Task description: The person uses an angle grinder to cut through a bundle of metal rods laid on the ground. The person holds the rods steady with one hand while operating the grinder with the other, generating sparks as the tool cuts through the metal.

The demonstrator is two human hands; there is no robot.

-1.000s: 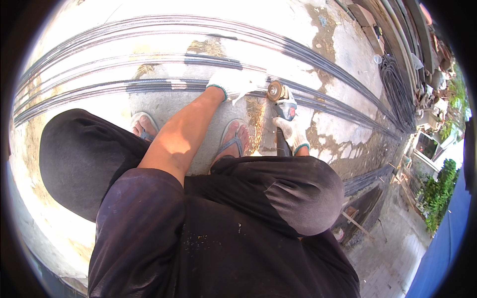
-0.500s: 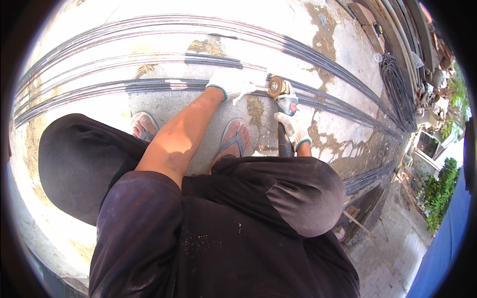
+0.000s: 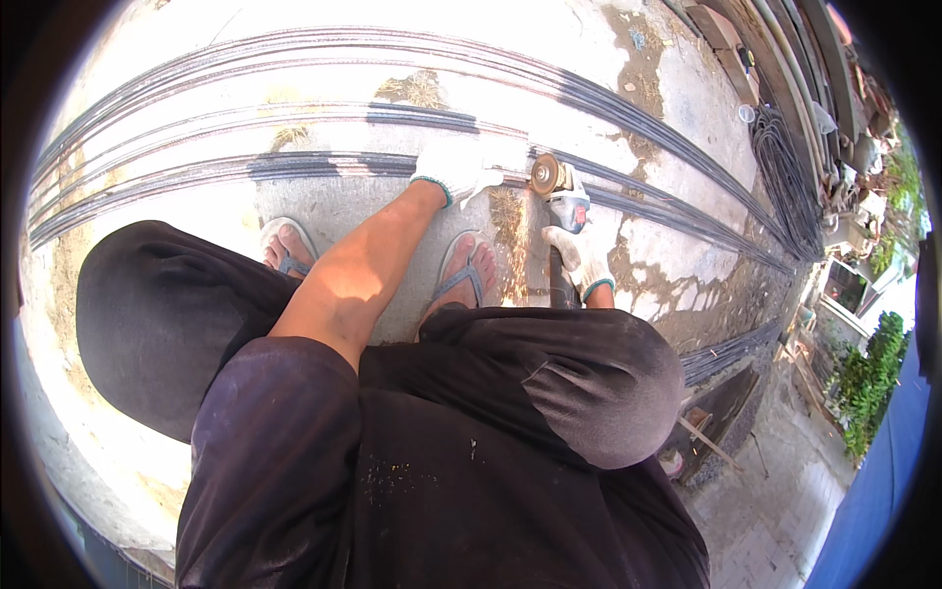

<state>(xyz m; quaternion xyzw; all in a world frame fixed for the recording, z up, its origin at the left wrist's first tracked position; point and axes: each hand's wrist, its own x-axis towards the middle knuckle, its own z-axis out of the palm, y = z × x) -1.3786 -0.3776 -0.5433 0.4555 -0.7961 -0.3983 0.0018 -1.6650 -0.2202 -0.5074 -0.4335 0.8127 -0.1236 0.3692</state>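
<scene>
My right hand (image 3: 579,252), in a white work glove with a green cuff, is closed round the body of an angle grinder (image 3: 566,208). The grinder's brown disc (image 3: 545,173) is at the nearest bundle of steel rebar (image 3: 334,165), with orange sparks (image 3: 512,257) dropping below it toward me. My left hand (image 3: 451,175), gloved the same way, is closed on the bars just left of the disc. Glare washes out its fingertips. Near the falling sparks stands my right foot (image 3: 465,267), in a grey flip-flop.
More long bars (image 3: 628,103) run across the ground farther out. Coiled dark rods (image 3: 780,162) and piled timber (image 3: 721,39) lie at the right. Another bar bundle (image 3: 731,355) is beside my right knee. Green plants (image 3: 873,383) and a blue sheet (image 3: 883,491) are at the far right.
Orange sparks now spray from the disc toward the ground by my right foot; before, hardly any showed. My left hand has shifted very slightly right; the grinder stays nearly in place.
</scene>
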